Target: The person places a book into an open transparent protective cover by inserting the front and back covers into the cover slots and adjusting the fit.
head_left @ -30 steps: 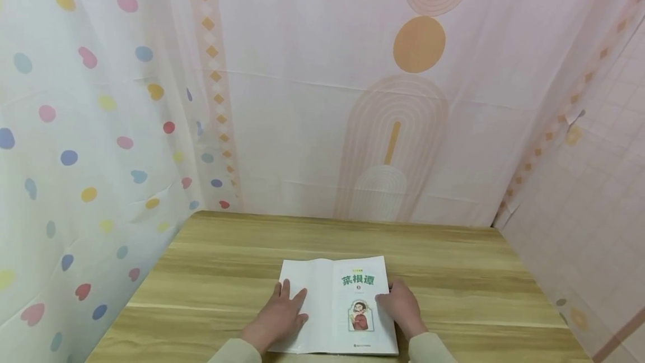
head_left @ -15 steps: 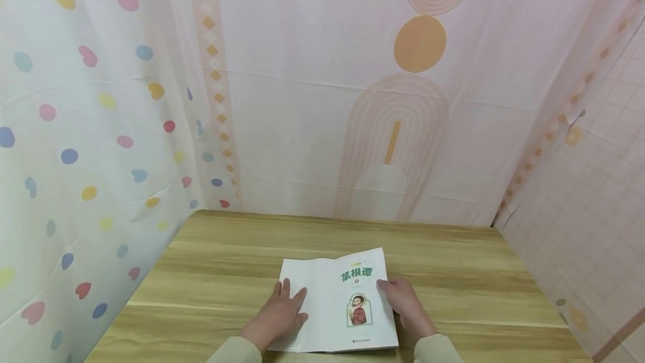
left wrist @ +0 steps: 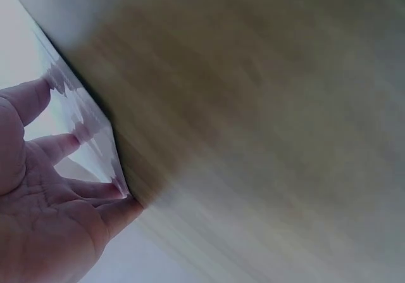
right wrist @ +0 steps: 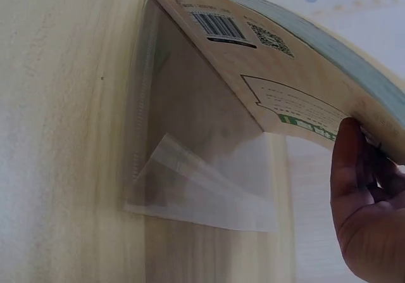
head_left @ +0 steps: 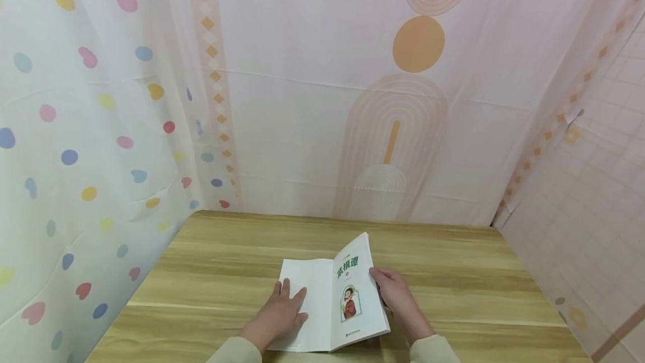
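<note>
A paperback book (head_left: 370,310) lies open near the front of the table, its title page with green characters and a small figure tilted up. My left hand (head_left: 277,318) rests with spread fingers on the white inside of the front cover (head_left: 317,296). In the left wrist view, its fingertips (left wrist: 120,213) reach the cover's edge. My right hand (head_left: 400,298) grips the outer edge of the page block, thumb on the title page. The right wrist view shows the raised back cover (right wrist: 285,83) with barcode, and a clear plastic sheet (right wrist: 202,194) beneath it on the table.
The wood-grain table (head_left: 242,240) stretches beyond the book to both sides. Patterned curtains (head_left: 292,128) hang behind it and along the left and right.
My right hand has lifted the book's right side off the table and tilted it leftward, moving up along its edge. The left hand has stayed in place.
</note>
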